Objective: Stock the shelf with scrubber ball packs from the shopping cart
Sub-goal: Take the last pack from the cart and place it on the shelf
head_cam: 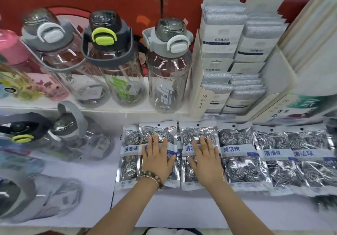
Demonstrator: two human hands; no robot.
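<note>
Several scrubber ball packs lie in a row on the white shelf [182, 211], each a clear bag of steel-wool balls with a white label band. My left hand [156, 159] rests flat, fingers spread, on the second pack from the left [158, 130], which overlaps the leftmost pack [128, 154]. My right hand [205, 160] lies flat on the third pack [189, 134]. Further packs continue rightward: one [237, 154] beside my right hand, then another [271, 154] and another [310, 154]. Neither hand grips anything. The shopping cart is out of view.
Clear water bottles [167, 66] stand on the upper shelf step behind the packs, and more bottles [73, 134] lie on the lower shelf to the left. A cardboard display box of silver sponge packs [237, 61] stands at the back right.
</note>
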